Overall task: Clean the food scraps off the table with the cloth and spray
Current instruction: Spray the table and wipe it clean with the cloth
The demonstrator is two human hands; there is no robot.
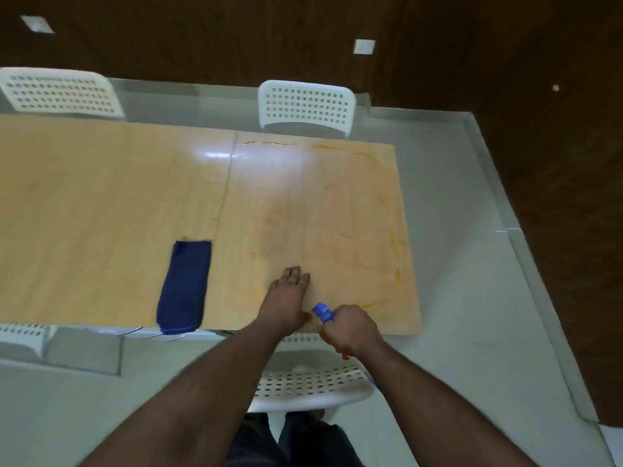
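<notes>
Left hand [289, 291] lay flat, fingers straight, on the light wooden table [111, 197]; right hand [350, 326] clenched round a spray bottle with a blue nozzle head [322, 311] at the table's near edge, bottle body mostly hidden, so contents couldn't be told. Folded dark blue cloth [184, 286] sat on the table, left of both hands, untouched. Orange smears [344, 244] covered the table's right half. Step judged: spraying. Best to aim the nozzle over the smears, mist evenly, then fetch the cloth.
</notes>
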